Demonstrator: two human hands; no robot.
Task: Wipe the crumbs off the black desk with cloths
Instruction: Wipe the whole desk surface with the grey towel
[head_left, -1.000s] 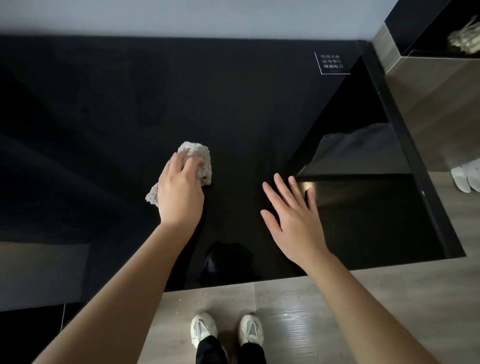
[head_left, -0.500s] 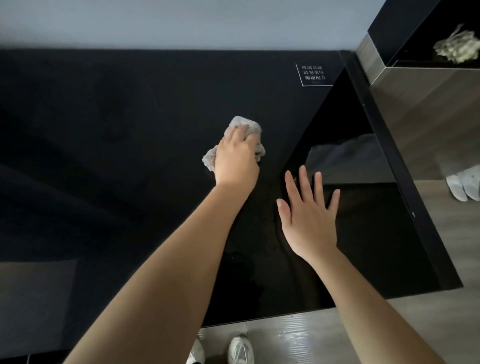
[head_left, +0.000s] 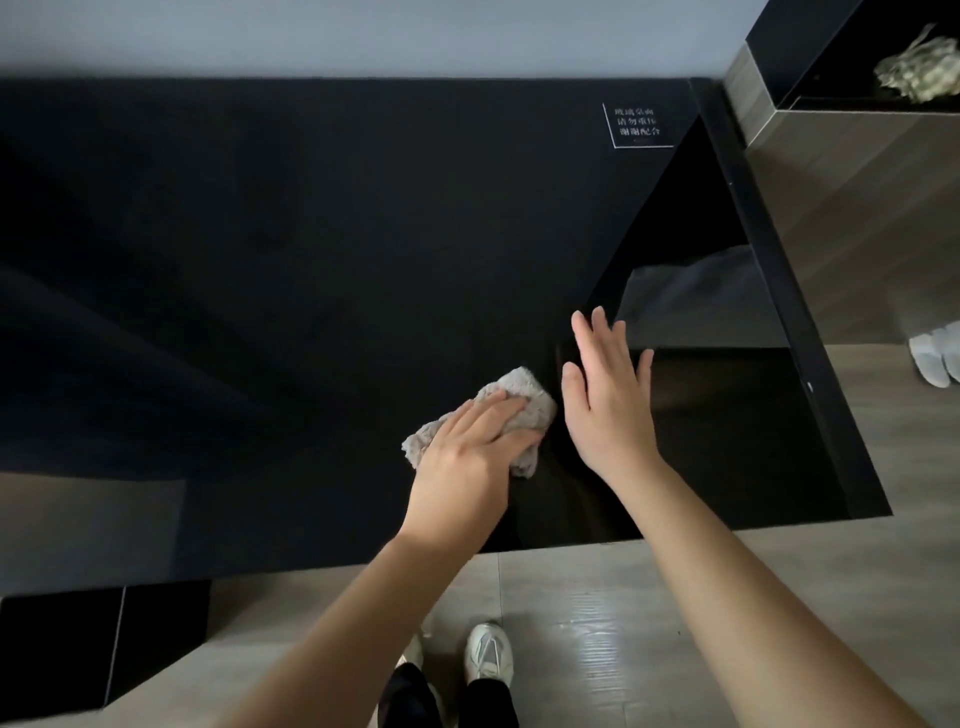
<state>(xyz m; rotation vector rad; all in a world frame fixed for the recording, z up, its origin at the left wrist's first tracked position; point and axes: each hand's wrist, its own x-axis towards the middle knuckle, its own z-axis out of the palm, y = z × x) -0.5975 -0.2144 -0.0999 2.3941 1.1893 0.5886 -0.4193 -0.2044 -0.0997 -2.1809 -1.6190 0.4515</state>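
The black glossy desk (head_left: 311, 249) fills most of the view. My left hand (head_left: 467, 457) presses a crumpled grey cloth (head_left: 519, 392) flat on the desk near its front edge, fingers lying over the cloth. My right hand (head_left: 610, 400) is just to the right of the cloth, palm down, fingers spread, holding nothing, resting on or just above the desk. No crumbs show on the dark surface.
A white-lettered label (head_left: 638, 124) sits at the desk's back right corner. A wooden cabinet (head_left: 857, 197) stands to the right with a pale bundle (head_left: 919, 67) in its dark shelf. White slippers (head_left: 935, 358) lie on the floor; my shoes (head_left: 485, 657) are below the desk's edge.
My left hand has pulled the cloth back from the middle of the desk toward the front edge, ending beside my right hand. The right hand stays open in much the same place.
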